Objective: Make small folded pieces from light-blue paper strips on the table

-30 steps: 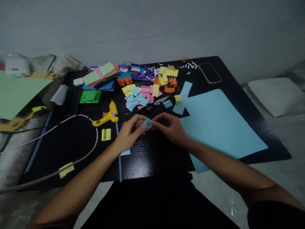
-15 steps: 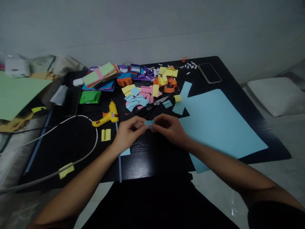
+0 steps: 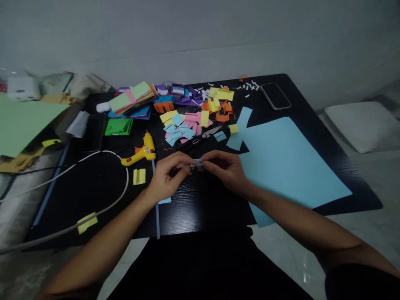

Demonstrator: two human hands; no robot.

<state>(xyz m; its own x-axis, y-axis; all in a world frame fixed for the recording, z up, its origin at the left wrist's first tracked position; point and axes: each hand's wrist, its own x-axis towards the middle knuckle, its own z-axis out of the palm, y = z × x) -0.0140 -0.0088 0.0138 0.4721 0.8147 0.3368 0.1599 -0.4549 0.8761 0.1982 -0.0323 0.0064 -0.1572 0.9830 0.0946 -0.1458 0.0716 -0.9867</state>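
Between the fingertips of both hands is a small piece of light blue paper [image 3: 197,162], mostly covered by the fingers. My left hand [image 3: 170,171] pinches its left end, thumb below and index finger along the top. At the right end, my right hand [image 3: 225,167] grips it between thumb and index finger. A large light blue sheet [image 3: 287,162] lies under and beyond my right forearm. Just past the hands are scissors [image 3: 212,132], partly covered, and a heap of folded blue paper pieces [image 3: 179,132].
A yellow glue gun [image 3: 142,152] with its stick lies left of my left hand, near a looping white cable [image 3: 127,179]. Behind sit bundled coloured papers [image 3: 133,99], green slips [image 3: 118,127] and orange pieces [image 3: 222,118]. A phone [image 3: 275,96] rests at the back right.
The blue paper piece has been tilted and now shows a narrower strip between the fingers. My left thumb has drawn back slightly, and the left index finger now reaches over the paper.
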